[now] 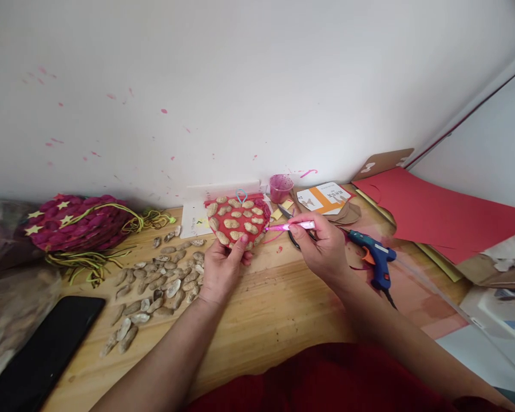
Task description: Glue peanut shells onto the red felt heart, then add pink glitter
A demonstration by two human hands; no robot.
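My left hand grips the lower edge of a red card piece covered with peanut shells, its thumb on the front. A light-blue loop sits at the top of the card. Shells along the card's right edge are coloured magenta; the others are plain tan. My right hand is closed around a paintbrush with a white and pink handle. The brush's pink tip touches or nearly touches the card's right edge. Behind the card stands a small pink-stained plastic cup.
Loose peanut shells lie left of my left hand. Further left are a stack of magenta shell pieces with stars and a black phone. At right are scissors, a blue glue gun and red card sheets.
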